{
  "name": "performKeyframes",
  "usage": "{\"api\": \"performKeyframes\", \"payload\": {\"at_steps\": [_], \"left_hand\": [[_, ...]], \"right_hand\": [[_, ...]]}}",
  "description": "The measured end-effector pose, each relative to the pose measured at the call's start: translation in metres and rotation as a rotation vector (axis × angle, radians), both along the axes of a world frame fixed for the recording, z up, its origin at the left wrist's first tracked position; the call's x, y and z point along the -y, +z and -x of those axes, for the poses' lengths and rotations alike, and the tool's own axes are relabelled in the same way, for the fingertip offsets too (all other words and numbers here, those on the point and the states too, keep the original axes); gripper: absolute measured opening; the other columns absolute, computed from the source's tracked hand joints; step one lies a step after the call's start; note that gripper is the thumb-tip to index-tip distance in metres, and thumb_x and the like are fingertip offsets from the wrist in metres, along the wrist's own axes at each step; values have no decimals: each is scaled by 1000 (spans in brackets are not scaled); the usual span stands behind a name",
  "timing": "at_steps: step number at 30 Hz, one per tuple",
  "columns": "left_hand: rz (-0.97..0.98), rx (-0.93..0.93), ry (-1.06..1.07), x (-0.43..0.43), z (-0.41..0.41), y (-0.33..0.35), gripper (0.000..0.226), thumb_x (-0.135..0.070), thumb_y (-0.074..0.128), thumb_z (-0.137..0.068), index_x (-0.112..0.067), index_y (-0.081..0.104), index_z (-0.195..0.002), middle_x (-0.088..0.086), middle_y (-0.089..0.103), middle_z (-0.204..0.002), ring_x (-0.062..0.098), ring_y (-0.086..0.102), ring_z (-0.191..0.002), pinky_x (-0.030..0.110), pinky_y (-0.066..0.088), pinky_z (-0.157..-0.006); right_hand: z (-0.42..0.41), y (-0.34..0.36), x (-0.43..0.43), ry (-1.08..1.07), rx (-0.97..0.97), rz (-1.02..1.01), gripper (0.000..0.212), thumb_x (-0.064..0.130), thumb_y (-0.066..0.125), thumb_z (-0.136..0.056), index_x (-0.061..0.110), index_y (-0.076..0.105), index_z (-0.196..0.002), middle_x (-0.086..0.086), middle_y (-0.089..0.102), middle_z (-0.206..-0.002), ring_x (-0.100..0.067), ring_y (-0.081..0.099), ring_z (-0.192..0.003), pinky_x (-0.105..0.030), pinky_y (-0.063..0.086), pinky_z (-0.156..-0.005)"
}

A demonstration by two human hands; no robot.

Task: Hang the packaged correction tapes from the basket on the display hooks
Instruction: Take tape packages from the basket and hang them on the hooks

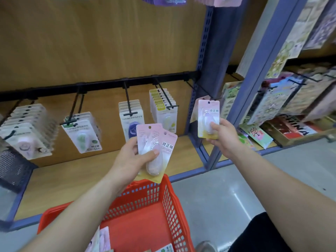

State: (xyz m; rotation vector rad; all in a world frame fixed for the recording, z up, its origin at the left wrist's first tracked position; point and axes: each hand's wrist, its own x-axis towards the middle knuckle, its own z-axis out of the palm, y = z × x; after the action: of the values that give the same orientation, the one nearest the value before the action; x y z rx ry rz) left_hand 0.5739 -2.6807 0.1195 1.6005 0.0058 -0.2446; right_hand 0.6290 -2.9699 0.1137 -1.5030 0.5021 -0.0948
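My right hand (pixel 222 137) grips the lower part of a pink packaged correction tape (pixel 207 113), holding it upright with its hang hole at the tip of the rightmost black display hook (pixel 201 89). Another pink pack hangs behind it on that hook. My left hand (pixel 133 159) grips two more pink correction tape packs (pixel 154 142), fanned out, above the red basket (pixel 167 200). The basket sits on the floor below my arms, with a few packs lying at its bottom near the frame's lower edge.
A black rail carries several hooks with stacks of other correction tapes (pixel 131 117) against a wooden back panel. A blue metal upright (pixel 200 60) divides the shelves. Sticker sheets and booklets (pixel 272 106) fill the right bay. A black mesh bin (pixel 12 168) stands at left.
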Motion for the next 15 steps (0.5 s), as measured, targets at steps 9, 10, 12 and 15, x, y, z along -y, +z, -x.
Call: {"api": "performKeyframes", "payload": {"at_steps": [9,10,12,15], "left_hand": [[-48,8,28,21,0,-2,39,-13,78,-87,-26,65,-121,-8,77,-112,13,74,-102,25,56,-78],[-56,9,33,23,1,-2,39,-13,78,-87,-25,65,-121,-8,77,-111,10,74,-99,21,55,-74],[-72,16,47,27,2,-2,39,-11,78,-87,-25,64,-120,-9,78,-109,2,73,-88,10,48,-58],[-102,35,66,33,1,-3,39,-11,78,-87,-25,63,-120,-10,77,-107,-4,71,-80,6,44,-52]], "right_hand": [[-17,-18,10,-21,20,-9,23,23,53,-103,20,65,-123,-5,70,-117,-25,70,-98,-32,57,-68],[-19,-21,10,-8,11,22,22,24,53,-102,24,66,-120,-5,71,-118,-25,69,-98,-33,58,-67],[-23,-24,8,12,-46,155,26,30,54,-98,30,65,-122,-7,69,-123,-26,66,-98,-43,59,-72],[-20,-20,8,6,-178,519,56,44,60,-94,24,50,-145,-9,51,-145,-31,55,-123,-44,50,-90]]}}
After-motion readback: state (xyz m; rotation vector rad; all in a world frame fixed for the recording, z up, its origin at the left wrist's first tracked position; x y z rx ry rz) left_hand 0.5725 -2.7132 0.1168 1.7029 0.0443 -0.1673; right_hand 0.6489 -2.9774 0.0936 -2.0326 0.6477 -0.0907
